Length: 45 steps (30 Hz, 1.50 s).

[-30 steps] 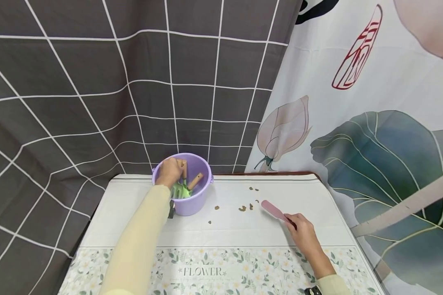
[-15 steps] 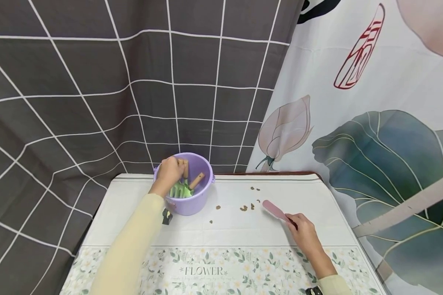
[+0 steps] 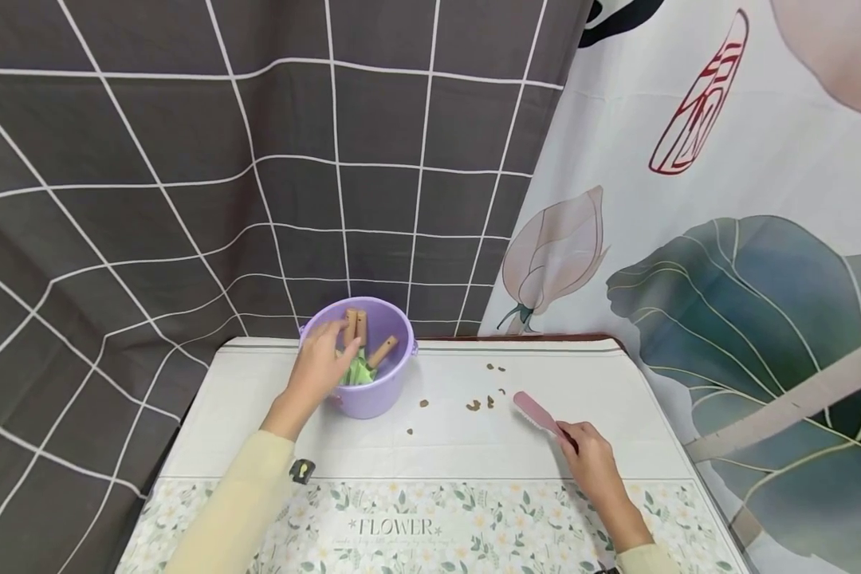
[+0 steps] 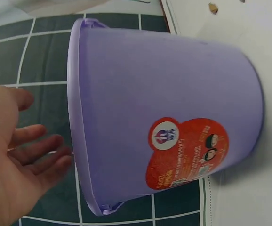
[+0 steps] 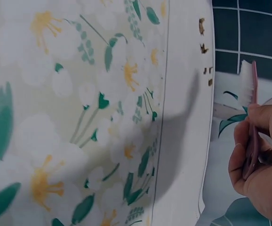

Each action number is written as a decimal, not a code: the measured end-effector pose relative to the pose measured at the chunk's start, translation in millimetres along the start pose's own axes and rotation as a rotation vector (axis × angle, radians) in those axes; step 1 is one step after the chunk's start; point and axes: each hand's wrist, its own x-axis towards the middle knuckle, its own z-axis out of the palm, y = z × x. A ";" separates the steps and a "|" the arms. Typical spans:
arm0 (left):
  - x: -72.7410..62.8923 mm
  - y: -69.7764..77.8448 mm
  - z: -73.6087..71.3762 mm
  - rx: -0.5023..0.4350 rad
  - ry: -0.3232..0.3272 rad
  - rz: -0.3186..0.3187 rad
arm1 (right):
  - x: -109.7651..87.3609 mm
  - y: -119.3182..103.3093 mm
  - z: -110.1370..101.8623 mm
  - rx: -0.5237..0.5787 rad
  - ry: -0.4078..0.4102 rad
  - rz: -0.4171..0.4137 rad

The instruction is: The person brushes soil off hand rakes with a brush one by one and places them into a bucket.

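My left hand (image 3: 319, 357) is over the near left rim of a purple bucket (image 3: 373, 399), fingers loosely extended and holding nothing. In the left wrist view those fingers (image 4: 46, 160) are beside the rim of the bucket, whose side bears a red sticker (image 4: 190, 153). Inside the bucket stand green garden tools (image 3: 359, 371) with wooden handles (image 3: 382, 351); my hand hides part of them. On the right, my right hand (image 3: 590, 456) grips a pink brush (image 3: 534, 410) by its handle, its white bristles (image 5: 245, 84) showing in the right wrist view.
Small brown scraps (image 3: 473, 405) lie scattered on the white table (image 3: 459, 446) between bucket and brush. A flower-printed cloth (image 3: 402, 542) covers the near edge. A dark grid-patterned curtain (image 3: 373, 199) hangs close behind, with a white leaf-printed one (image 3: 567, 263) to the right.
My left hand has let go of a wooden handle in the bucket and drawn back toward the near rim, its fingers opening. The right hand with the brush has barely moved.
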 end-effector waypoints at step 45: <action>-151.7 -23.2 88.3 0.160 -0.081 0.429 | -45.5 -29.9 31.3 0.152 -0.167 0.332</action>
